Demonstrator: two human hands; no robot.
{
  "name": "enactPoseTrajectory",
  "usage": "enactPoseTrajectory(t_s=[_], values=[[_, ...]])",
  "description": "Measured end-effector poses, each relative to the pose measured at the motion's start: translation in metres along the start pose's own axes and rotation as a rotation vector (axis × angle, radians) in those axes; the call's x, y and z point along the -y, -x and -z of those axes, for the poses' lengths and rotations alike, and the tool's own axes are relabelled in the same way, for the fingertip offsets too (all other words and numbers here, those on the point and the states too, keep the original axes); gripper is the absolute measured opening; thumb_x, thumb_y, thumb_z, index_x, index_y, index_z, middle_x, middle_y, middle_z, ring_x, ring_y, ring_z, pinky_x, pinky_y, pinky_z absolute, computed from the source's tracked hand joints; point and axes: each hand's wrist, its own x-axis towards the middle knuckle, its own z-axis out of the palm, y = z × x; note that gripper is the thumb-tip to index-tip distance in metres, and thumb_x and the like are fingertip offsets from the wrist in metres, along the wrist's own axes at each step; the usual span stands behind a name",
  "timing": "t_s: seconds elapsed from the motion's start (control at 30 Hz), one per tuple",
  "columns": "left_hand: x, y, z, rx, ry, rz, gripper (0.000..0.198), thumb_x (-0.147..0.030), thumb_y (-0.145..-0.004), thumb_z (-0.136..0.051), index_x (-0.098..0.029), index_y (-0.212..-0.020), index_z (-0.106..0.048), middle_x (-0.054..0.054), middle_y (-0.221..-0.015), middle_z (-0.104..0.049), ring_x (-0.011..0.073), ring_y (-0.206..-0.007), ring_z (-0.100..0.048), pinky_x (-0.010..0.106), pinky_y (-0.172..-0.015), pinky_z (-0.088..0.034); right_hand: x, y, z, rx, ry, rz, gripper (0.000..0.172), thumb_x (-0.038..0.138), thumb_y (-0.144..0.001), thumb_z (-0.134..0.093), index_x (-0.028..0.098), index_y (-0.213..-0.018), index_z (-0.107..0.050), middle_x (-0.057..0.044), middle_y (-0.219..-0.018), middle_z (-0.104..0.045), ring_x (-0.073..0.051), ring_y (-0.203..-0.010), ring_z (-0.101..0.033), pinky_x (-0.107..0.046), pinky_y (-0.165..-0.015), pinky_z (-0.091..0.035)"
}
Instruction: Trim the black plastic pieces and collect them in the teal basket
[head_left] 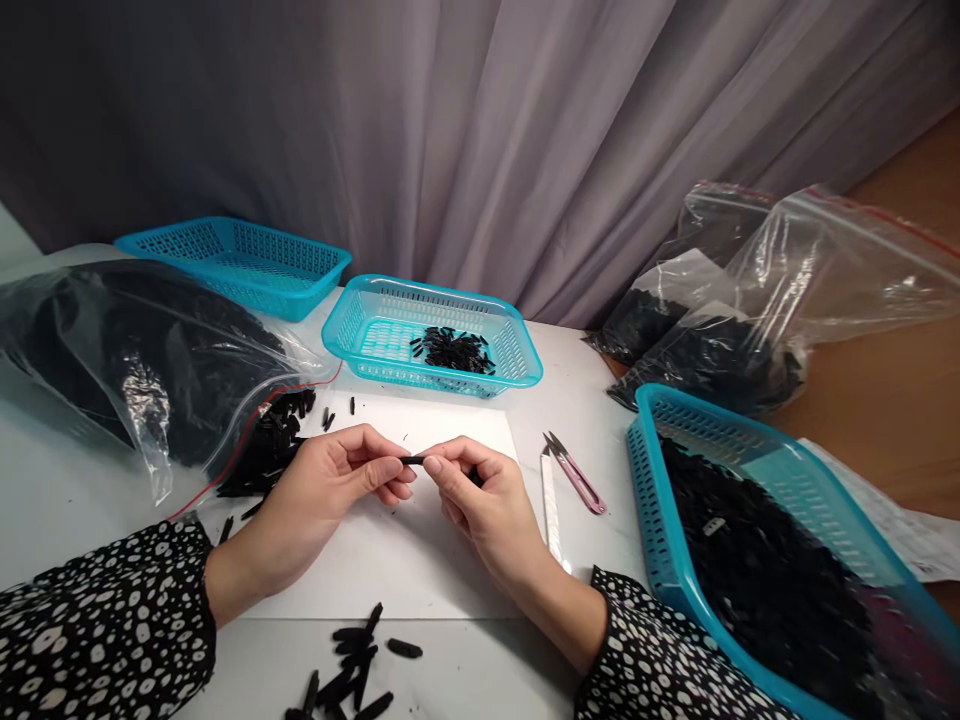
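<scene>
Over a white sheet [442, 570], my left hand [330, 490] and my right hand [487, 505] meet at the fingertips. Thumb and forefinger of each pinch one end of a small, thin black piece [412, 460] that bridges the gap between them. Another dark bit [475, 476] shows by the curled fingers of my right hand; how it is held I cannot tell. Loose black pieces [281, 430] spill from a zip bag [172, 350] beside my left hand. More short black pieces [352, 670] lie in front of me, below the sheet.
A blue basket [337, 345] with a small heap of black pieces stands behind the sheet, another blue basket [300, 305] at back left. To the right are pink thread snips [577, 475], a white-handled blade [551, 510], a fuller blue basket [679, 560] and clear bags [720, 350].
</scene>
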Motion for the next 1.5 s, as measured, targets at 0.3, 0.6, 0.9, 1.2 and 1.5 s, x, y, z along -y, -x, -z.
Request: enactPoseTrajectory(t_s=[0.3,0.6,0.9,1.2,1.5], values=[[-0.001,-0.003,-0.002,-0.015,0.002,-0.011,0.01,-0.026,-0.078,-0.077,-0.018,-0.074,-0.071,-0.002,-0.067,-0.071,0.0108,-0.064,-0.066,0.021,-0.064,-0.05,-0.002,0.0,0.002,-0.007,-0.031,0.006,0.016,0.034,-0.081,-0.075,0.018,-0.084,-0.072,0.01,-0.05,-0.039,-0.006,-0.043,-0.029,-0.022,-0.041,-0.02],[0.0,-0.003,-0.002,-0.02,-0.007,-0.035,0.007,-0.023,-0.078,-0.077,-0.019,-0.075,-0.072,-0.002,-0.066,-0.07,0.0104,-0.063,-0.066,0.02,-0.062,-0.051,-0.002,-0.002,0.002,0.0,-0.039,0.018,0.011,0.03,-0.081,-0.074,0.02,-0.086,-0.074,0.011,-0.048,-0.038,-0.006,-0.042,-0.028,-0.023,-0.041,-0.02],[0.002,0.0,0.0,0.0,0.03,-0.045,0.016,-0.021,-0.07,-0.083,-0.019,-0.08,-0.072,-0.002,-0.073,-0.07,0.0115,-0.066,-0.066,0.022,-0.064,-0.053,-0.001,0.001,0.002,-0.013,0.005,0.024,0.012,0.029,-0.081,-0.074,0.019,-0.088,-0.075,0.01,-0.049,-0.04,-0.006,-0.043,-0.031,-0.022,-0.042,-0.022],[-0.001,-0.002,-0.001,-0.032,-0.316,-0.15,0.016,-0.033,-0.087,-0.063,-0.019,-0.08,-0.067,0.0,-0.077,-0.068,0.0158,-0.074,-0.062,0.028,-0.068,-0.048,-0.004,-0.001,0.002,-0.024,0.019,0.041,0.018,0.035,-0.082,-0.073,0.018,-0.087,-0.071,0.011,-0.049,-0.037,-0.006,-0.042,-0.028,-0.022,-0.041,-0.02],[-0.023,0.013,0.03,-0.202,-1.561,-0.405,0.03,-0.012,-0.094,-0.034,-0.018,-0.091,-0.064,0.014,-0.097,-0.063,0.0315,-0.092,-0.057,0.045,-0.084,-0.045,-0.008,-0.005,0.001,-0.058,-0.009,0.122,0.025,0.04,-0.08,-0.073,0.017,-0.089,-0.069,0.011,-0.05,-0.034,-0.006,-0.042,-0.024,-0.022,-0.04,-0.018]])
